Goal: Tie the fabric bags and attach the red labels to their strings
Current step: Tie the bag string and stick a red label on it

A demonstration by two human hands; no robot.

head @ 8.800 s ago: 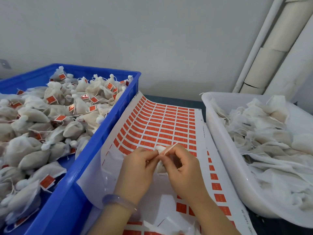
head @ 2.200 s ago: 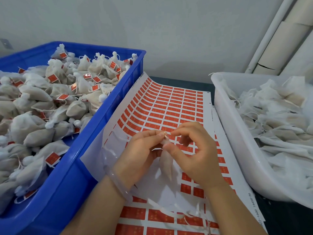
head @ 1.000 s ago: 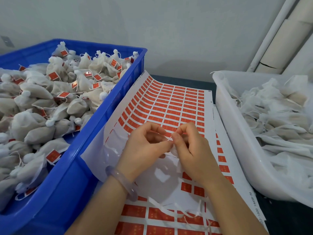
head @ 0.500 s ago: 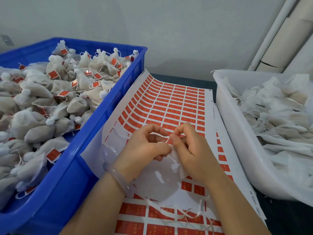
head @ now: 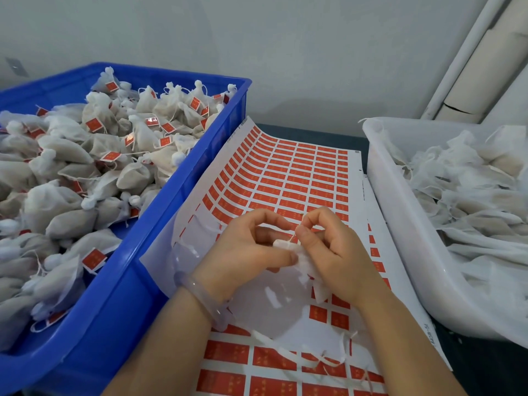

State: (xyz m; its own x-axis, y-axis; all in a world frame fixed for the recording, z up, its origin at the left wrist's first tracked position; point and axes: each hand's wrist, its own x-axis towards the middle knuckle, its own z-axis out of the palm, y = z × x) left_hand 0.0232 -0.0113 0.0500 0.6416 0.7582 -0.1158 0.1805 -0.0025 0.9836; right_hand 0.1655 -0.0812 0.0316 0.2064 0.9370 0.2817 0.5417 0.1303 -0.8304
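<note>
Head view | blue crate (head: 183, 178): tied labelled bags (head: 85, 172) | white tub (head: 400, 212): untied bags (head: 471, 190) | left hand (head: 245, 252), right hand (head: 334, 250) both pinched on fabric bag (head: 303, 260) over label sheet (head: 291, 172)

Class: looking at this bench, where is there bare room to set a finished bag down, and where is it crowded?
Free: the peeled white backing between the blue crate and the left hand.
Crowded: the crate and white tub are both heaped with bags.

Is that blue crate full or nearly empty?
Nearly full: the blue crate holds heaped fabric bags, many with red labels.
</note>
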